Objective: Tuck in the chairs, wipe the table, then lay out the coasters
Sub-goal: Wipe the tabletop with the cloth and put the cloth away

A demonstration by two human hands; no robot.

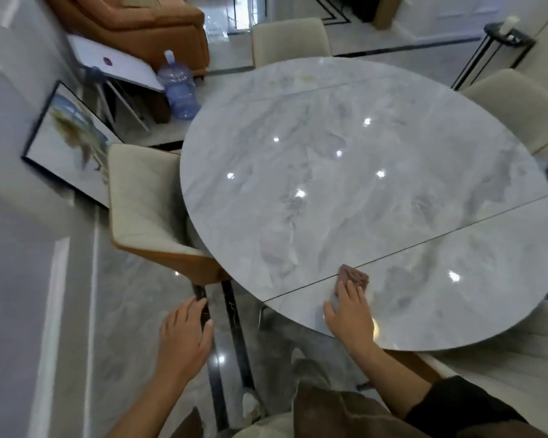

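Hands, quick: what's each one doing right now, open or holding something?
Left hand: open, fingers spread, holding nothing, off the table.
Right hand: open, flat fingers pressing the cloth onto the table.

home dining room; marble table [345,159]; chairs [143,200]; sofa [140,23]

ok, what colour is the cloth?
Reddish-brown cloth, under the right hand on the table; head view.
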